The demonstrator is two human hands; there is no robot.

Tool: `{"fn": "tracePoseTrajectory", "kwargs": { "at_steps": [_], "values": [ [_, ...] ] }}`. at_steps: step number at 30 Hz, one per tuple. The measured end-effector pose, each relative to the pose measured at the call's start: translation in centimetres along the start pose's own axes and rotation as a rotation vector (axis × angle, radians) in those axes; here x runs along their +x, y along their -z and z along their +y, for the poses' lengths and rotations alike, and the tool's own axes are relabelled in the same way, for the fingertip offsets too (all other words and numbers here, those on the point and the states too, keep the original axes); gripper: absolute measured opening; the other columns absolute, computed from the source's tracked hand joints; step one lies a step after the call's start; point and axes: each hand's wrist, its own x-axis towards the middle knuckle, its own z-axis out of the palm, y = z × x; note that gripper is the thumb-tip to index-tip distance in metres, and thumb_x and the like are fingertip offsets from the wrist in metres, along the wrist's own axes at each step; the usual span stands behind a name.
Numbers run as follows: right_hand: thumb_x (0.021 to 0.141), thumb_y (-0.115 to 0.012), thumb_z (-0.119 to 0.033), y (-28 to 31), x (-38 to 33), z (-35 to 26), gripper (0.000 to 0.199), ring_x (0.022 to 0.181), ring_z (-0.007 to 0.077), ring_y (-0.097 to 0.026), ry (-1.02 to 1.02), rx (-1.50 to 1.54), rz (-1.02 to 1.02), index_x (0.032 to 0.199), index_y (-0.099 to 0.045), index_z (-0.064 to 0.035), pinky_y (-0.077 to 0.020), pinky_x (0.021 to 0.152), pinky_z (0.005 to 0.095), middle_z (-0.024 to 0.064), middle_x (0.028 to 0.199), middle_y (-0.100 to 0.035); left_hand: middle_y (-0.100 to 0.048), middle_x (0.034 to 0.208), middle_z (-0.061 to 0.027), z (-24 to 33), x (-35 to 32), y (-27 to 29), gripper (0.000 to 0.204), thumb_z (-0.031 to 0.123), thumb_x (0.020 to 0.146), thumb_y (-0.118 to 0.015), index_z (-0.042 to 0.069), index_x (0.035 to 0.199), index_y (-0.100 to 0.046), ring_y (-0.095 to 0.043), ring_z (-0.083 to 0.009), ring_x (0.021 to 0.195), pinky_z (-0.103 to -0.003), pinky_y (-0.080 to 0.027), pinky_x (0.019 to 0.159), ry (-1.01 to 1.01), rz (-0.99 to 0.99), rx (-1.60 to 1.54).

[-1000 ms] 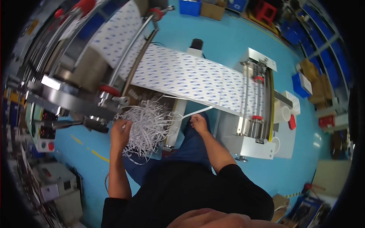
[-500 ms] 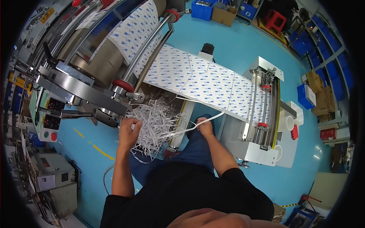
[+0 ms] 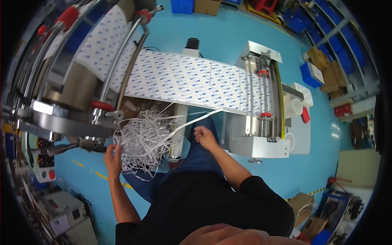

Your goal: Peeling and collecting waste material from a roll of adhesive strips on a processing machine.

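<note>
A wide white printed sheet [image 3: 192, 79] runs from the rollers at upper left to a small grey cutting machine [image 3: 261, 122] at right. Below its near edge hangs a tangled bundle of thin white trim strips [image 3: 141, 136]. My left hand [image 3: 112, 157] grips the lower left of that bundle. My right hand [image 3: 204, 136] is closed around one long white strip [image 3: 192, 120] that stretches from the bundle up toward the sheet's edge.
A large roller machine with red-capped shafts [image 3: 69, 81] fills the left. A control box with buttons [image 3: 41, 159] stands at lower left. Blue bins [image 3: 314, 73] and cardboard boxes [image 3: 302, 204] lie on the blue floor at right.
The view has shifted and drawn closer. My right hand has pulled the long strip down and to the right. My left hand stays on the strip bundle.
</note>
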Motion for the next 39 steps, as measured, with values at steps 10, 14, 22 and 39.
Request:
{"fn": "tracePoseTrajectory", "kwargs": {
  "at_steps": [10,14,22,39],
  "values": [
    [0.085,-0.061,-0.015,6.3,-17.6,-20.9,0.028,0.087,0.0167,-0.059,0.278,-0.022,-0.541,0.108,-0.057,-0.0009,-0.0472,0.078,0.0285,0.0100,0.099,-0.061,-0.055,0.080,-0.0023,-9.1,3.3,7.4,0.025,0.025,0.091,-0.053,0.003,0.081,-0.054,-0.047,-0.0109,0.081,-0.025,-0.035,0.081,0.161,-0.075,-0.241],
    [0.085,-0.058,-0.028,16.4,-17.6,-25.0,0.036,0.074,0.0189,-0.058,0.535,-0.135,0.202,0.102,-0.056,0.0027,-0.0470,0.067,0.0283,0.0112,0.081,-0.060,-0.053,0.082,-0.0012,-13.1,2.8,9.3,0.024,0.026,0.093,-0.052,0.006,0.079,-0.053,-0.046,-0.0104,0.081,-0.026,-0.036,0.083,0.231,-0.058,-0.441],
    [0.089,-0.052,-0.024,31.6,-8.8,-22.7,0.035,0.086,0.0154,-0.057,-0.042,-0.181,0.601,0.116,-0.052,-0.0022,-0.0477,0.077,0.0288,0.0069,0.098,-0.059,-0.055,0.084,-0.0024,-12.8,3.5,9.3,0.024,0.025,0.093,-0.051,0.005,0.081,-0.053,-0.048,-0.0108,0.083,-0.026,-0.038,0.084,0.232,-0.039,-0.495],
    [0.091,-0.048,-0.028,32.6,-3.1,-18.5,0.038,0.083,0.0131,-0.059,-0.140,-0.250,0.364,0.121,-0.048,-0.0043,-0.0480,0.071,0.0242,0.0049,0.098,-0.059,-0.058,0.084,-0.0014,-10.1,2.3,10.0,0.020,0.023,0.092,-0.052,0.005,0.083,-0.056,-0.049,-0.0092,0.082,-0.025,-0.037,0.080,0.202,-0.026,-0.300]
  ]
}}
